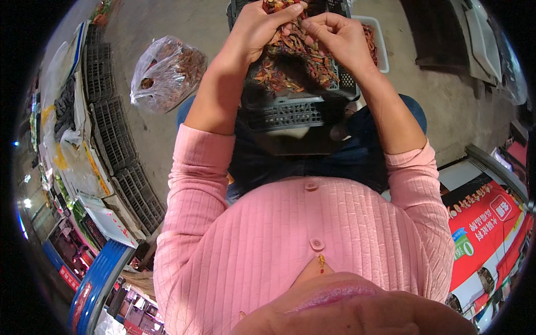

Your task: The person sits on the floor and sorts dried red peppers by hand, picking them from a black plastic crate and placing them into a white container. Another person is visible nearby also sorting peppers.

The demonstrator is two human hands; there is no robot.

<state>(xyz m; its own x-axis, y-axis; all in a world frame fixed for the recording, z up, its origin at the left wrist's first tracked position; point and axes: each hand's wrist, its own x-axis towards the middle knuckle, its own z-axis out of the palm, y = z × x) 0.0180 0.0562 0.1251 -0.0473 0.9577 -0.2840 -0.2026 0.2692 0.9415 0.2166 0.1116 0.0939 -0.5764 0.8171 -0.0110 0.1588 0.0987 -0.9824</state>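
Note:
Dried red chillies fill my left hand, its thumb pressed over them at the top edge of the view. My right hand is close beside it, thumb and forefinger pinched together over the pile. Whether a chilli is between those fingertips is too small to tell. Under both hands, a heap of dried chillies lies in a plastic crate in front of my knees. Dark blurred patches cover part of the heap and the crate's near side.
A white plastic tub with more dried chillies stands right of the crate. On the concrete floor to the left sits a clear plastic bag of dried chillies. Black plastic crates line the left side; a red printed carton is at the right.

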